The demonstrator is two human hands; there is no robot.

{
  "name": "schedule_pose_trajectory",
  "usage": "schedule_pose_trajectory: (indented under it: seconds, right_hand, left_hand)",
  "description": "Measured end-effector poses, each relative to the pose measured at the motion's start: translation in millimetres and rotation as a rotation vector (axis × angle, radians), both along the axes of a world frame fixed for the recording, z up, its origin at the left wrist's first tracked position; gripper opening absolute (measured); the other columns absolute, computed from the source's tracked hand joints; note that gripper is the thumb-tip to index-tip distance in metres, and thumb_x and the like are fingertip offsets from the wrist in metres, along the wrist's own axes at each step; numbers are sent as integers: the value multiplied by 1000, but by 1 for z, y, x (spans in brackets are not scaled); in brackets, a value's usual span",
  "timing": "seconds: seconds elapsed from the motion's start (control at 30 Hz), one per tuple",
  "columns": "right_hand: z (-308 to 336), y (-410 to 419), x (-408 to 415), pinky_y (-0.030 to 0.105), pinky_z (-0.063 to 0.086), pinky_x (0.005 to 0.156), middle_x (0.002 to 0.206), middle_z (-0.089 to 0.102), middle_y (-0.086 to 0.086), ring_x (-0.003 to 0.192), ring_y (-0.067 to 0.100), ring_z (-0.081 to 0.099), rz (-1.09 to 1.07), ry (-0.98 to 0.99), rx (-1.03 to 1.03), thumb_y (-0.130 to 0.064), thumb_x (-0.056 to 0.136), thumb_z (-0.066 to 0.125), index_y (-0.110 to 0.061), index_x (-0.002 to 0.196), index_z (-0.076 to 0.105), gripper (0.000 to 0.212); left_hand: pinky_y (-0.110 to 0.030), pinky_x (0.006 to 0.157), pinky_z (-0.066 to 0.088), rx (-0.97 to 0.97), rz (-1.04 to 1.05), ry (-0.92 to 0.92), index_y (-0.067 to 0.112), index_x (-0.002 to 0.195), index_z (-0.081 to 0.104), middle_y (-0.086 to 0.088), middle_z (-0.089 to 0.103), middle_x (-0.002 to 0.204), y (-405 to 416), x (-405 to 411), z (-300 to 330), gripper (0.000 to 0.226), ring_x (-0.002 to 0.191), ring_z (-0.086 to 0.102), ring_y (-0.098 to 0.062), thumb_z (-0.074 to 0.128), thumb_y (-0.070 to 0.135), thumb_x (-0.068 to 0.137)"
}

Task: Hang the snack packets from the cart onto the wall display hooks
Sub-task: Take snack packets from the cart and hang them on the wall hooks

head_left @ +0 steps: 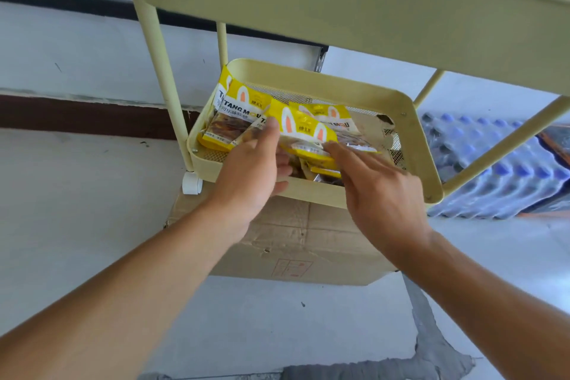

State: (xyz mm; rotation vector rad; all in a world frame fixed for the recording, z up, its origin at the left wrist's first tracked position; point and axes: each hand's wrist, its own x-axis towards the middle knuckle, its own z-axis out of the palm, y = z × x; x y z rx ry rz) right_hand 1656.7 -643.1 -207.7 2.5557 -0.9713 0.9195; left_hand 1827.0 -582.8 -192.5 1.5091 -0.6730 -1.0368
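Note:
Several yellow snack packets [237, 114] with rabbit-ear print lie in the lower tray [425, 145] of a pale yellow cart. My left hand [249, 173] reaches into the tray, thumb on top and fingers under one raised packet [303, 129], pinching its left edge. My right hand [379, 191] comes in from the right, fingers extended onto the lower right edge of the same packet. More packets lie beneath it, partly hidden by both hands. No wall hooks are in view.
The cart's upper tray [354, 3] overhangs close above. A flattened cardboard box [293, 244] lies under the cart on the floor. Shrink-wrapped water bottles [499, 170] are stacked at the right. A white caster [192, 183] sits at the cart's left leg.

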Motion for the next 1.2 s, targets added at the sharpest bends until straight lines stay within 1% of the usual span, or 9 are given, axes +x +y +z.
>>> schedule_pose_trajectory:
  seconds: [0.17,0.3,0.4,0.53,0.67,0.8,0.9,1.03,1.2]
  right_hand:
    - [-5,29,-4,35,59,74,127,68,-5,113,16,67,201,-76,-45,2,91,63,-13,124,69,37]
    - [-7,28,-4,47,50,94,133,63,2,125,25,59,350,-35,75,-17,101,56,-9,124,69,27]
    - [-11,35,-13,41,45,103,133,62,4,127,25,54,385,-141,352,-36,102,49,-8,119,69,39]
    - [-8,39,-14,20,52,86,130,56,-10,123,9,54,94,-586,736,-42,93,60,-26,120,58,31]
    - [-8,41,-10,40,60,76,101,72,-7,97,14,70,93,-895,1214,-43,86,71,-29,112,61,31]
    - [-11,55,-1,60,56,84,93,77,8,91,29,74,130,-1044,1375,-50,77,68,-29,84,77,24]
    - [-16,60,2,64,53,87,102,74,19,99,44,69,87,-1092,1429,-55,74,67,-25,87,78,34]
    - [-25,61,-7,52,58,83,98,77,9,91,31,74,52,-1098,1417,-40,82,60,-25,85,79,24]
    - [-25,89,-31,48,59,76,92,78,6,85,27,76,-71,-1064,1479,-40,81,61,-25,86,78,23]
  left_hand:
    - [-24,54,55,-52,-20,244,19,100,71,0,77,88,7,-1,11,16,73,73,-13,59,30,98]
    - [-39,74,63,-68,-100,362,9,115,69,-11,76,104,16,12,9,24,91,74,-28,55,5,96]
    - [-47,85,59,-30,-173,309,10,116,67,-11,75,106,25,17,2,27,98,72,-31,55,0,94]
    - [-39,98,50,-9,-193,169,13,111,68,1,76,105,35,16,-12,31,105,69,-15,53,-5,92]
    - [-27,91,51,-75,-184,101,21,107,71,8,76,104,42,4,-20,17,103,69,-5,57,20,98]
    - [-21,90,50,-157,-197,-125,31,106,74,19,75,103,42,-9,-23,40,104,67,3,49,55,89]
    - [-12,82,52,-174,-205,-124,28,101,75,20,75,95,42,-12,-30,37,95,69,5,45,47,94]
    - [-34,84,60,-184,-233,-70,28,94,76,5,78,93,43,-16,-44,26,91,73,-10,57,45,90]
    - [-42,85,59,-104,-224,73,23,98,75,-2,77,98,62,-41,-57,16,95,73,-21,61,31,94]
